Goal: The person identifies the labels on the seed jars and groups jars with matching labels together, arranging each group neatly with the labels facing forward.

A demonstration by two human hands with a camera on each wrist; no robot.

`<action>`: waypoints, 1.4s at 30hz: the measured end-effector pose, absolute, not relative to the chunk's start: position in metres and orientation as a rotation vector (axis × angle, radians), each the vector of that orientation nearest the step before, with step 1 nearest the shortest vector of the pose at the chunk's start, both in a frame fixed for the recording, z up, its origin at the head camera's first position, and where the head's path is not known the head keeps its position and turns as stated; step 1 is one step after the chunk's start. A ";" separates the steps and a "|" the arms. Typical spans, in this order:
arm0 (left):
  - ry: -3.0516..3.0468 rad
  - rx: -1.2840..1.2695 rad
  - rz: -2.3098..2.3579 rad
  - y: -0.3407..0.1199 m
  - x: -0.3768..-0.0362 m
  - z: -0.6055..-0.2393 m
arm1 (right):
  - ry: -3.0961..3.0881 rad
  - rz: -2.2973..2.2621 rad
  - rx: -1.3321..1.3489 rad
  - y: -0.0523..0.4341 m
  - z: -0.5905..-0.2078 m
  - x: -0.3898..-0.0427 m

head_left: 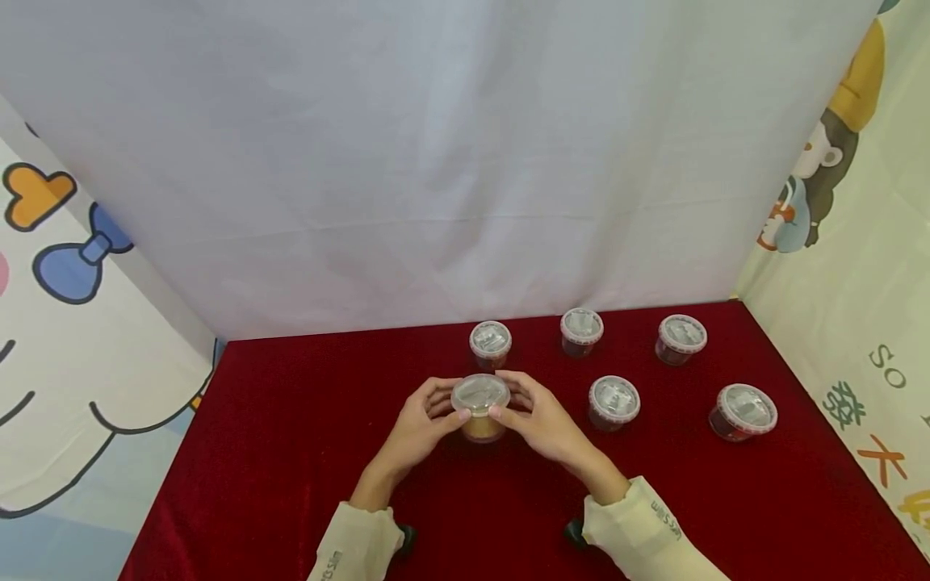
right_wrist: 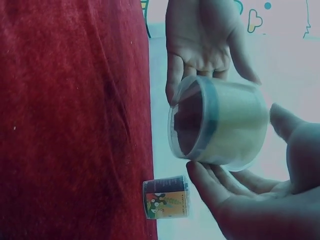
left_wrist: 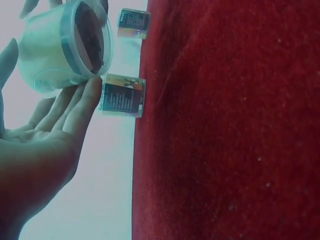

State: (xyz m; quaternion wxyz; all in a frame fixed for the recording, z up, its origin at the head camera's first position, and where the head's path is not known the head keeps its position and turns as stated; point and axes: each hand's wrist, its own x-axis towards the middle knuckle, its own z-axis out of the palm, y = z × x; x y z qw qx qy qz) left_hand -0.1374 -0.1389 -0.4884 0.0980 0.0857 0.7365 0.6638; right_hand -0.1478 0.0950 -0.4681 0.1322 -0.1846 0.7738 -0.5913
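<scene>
Held one lidded cup (head_left: 479, 407), half hidden, between left hand (head_left: 424, 422) and right hand (head_left: 539, 420), fingers curled round it. Counted five more cups (head_left: 614, 401) on worktop (head_left: 291, 436).

From my head view the light is even and soft, with faint shadows under my hands. My wrist views carry a bluish-green cast, washed-out backgrounds, and soft focus on my near palms.

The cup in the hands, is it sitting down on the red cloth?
No. The wrist views show the cup lifted clear of the red cloth, held between the left hand and right hand.
</scene>
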 end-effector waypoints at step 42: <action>2.182 0.231 1.928 -0.139 -0.135 -0.488 | 2.281 -1.724 -0.507 0.089 -0.469 -0.144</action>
